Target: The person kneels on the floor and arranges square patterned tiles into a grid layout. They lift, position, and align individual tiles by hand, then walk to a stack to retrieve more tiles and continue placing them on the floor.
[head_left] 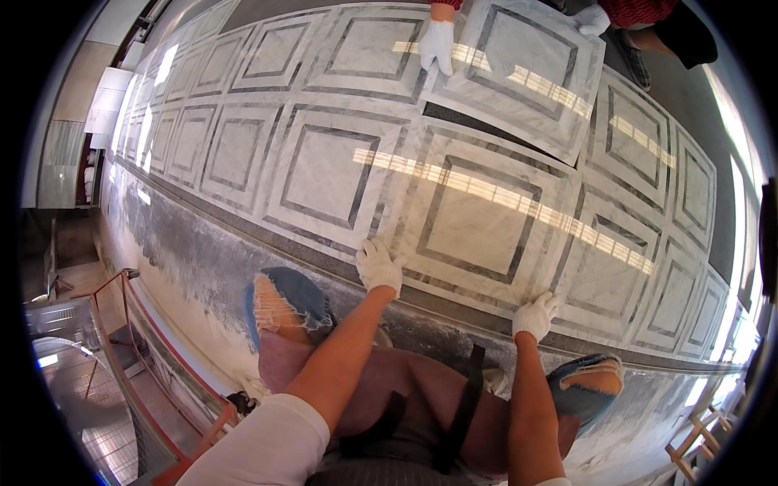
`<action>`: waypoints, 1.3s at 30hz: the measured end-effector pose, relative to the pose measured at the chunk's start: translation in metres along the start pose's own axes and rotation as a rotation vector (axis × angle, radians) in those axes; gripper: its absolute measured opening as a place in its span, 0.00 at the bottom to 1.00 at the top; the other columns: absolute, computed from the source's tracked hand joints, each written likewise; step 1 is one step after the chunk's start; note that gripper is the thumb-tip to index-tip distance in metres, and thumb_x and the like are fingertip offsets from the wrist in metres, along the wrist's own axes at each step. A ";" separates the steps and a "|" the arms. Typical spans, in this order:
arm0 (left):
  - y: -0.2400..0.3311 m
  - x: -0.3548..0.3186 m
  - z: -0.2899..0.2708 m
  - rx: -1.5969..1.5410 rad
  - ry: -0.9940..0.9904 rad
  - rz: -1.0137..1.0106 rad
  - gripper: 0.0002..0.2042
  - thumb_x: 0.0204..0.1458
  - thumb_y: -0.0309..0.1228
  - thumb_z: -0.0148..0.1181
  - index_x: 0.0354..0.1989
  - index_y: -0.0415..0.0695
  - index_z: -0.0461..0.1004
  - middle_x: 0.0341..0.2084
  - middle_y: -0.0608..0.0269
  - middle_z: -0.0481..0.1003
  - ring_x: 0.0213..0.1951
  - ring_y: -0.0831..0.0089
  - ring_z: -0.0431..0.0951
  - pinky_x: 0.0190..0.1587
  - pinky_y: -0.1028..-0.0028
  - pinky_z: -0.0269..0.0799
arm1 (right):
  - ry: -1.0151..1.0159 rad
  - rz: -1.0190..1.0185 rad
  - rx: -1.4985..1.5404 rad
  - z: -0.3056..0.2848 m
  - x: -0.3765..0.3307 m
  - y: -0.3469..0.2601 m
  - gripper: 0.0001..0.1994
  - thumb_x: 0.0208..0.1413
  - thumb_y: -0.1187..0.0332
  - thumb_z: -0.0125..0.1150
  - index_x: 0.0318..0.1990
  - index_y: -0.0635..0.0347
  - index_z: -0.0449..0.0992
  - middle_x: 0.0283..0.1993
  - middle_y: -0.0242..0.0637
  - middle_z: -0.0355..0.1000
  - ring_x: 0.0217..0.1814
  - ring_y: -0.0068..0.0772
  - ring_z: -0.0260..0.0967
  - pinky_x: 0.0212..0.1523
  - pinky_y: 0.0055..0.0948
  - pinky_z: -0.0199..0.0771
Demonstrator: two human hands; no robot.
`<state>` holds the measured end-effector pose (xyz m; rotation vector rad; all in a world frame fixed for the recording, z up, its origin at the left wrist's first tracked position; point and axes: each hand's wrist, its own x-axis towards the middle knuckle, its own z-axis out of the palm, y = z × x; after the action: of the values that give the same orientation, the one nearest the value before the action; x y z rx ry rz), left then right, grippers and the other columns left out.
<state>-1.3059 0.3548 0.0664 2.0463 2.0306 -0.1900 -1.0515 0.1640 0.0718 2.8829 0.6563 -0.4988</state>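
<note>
Bent gloved fingers of the left hand (pixel 378 266) and right hand (pixel 536 316) lie at the near corners of the pale marble slab (pixel 470 227) right of the frame's centre; whether they grasp it or merely rest cannot be told. Even pressure from both sides would likely keep its edges square, fingertips best clear of the seams. It stretches above the hands toward a dark gap (pixel 486 130), beyond which a co-worker's gloved hand (pixel 438 47) touches a skewed slab (pixel 519 69).

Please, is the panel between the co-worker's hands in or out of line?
Out of line: the square grey-banded white marble panel sits askew, with a dark tapering gap along its near edge.
</note>
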 end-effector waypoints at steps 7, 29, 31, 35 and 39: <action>-0.002 -0.007 0.008 -0.053 0.146 0.011 0.36 0.36 0.45 0.71 0.53 0.40 0.63 0.50 0.54 0.63 0.50 0.53 0.65 0.52 0.58 0.65 | 0.038 -0.024 -0.026 0.013 0.002 0.007 0.27 0.53 0.68 0.58 0.59 0.67 0.59 0.69 0.51 0.49 0.66 0.53 0.53 0.54 0.41 0.72; 0.063 -0.021 -0.026 -0.293 -0.281 0.453 0.29 0.46 0.42 0.62 0.56 0.42 0.66 0.52 0.45 0.67 0.54 0.49 0.68 0.54 0.57 0.66 | -0.110 0.107 0.111 -0.017 0.004 -0.008 0.32 0.53 0.62 0.57 0.63 0.69 0.57 0.72 0.53 0.43 0.72 0.54 0.47 0.60 0.41 0.68; 0.088 -0.022 -0.054 -0.247 -0.607 0.641 0.26 0.48 0.43 0.60 0.54 0.43 0.68 0.50 0.46 0.69 0.52 0.48 0.70 0.53 0.56 0.66 | -0.095 0.093 0.112 -0.007 0.007 -0.002 0.32 0.52 0.60 0.56 0.62 0.70 0.58 0.72 0.55 0.43 0.71 0.55 0.47 0.61 0.41 0.67; 0.126 -0.030 -0.123 -0.080 -0.703 1.050 0.21 0.49 0.42 0.57 0.49 0.43 0.70 0.44 0.49 0.71 0.44 0.50 0.74 0.46 0.57 0.71 | -0.091 0.103 0.116 -0.003 0.008 -0.001 0.34 0.51 0.58 0.56 0.62 0.72 0.58 0.72 0.57 0.43 0.71 0.56 0.47 0.60 0.40 0.67; 0.128 -0.057 -0.171 -0.140 -0.568 1.265 0.19 0.49 0.40 0.58 0.47 0.43 0.70 0.40 0.52 0.72 0.41 0.51 0.75 0.42 0.57 0.72 | -0.104 0.086 0.114 -0.004 0.010 0.001 0.33 0.49 0.59 0.58 0.59 0.72 0.59 0.69 0.57 0.48 0.68 0.55 0.52 0.58 0.41 0.69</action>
<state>-1.1941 0.3466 0.2568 2.3687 0.2485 -0.2972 -1.0419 0.1676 0.0720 2.9505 0.5018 -0.6903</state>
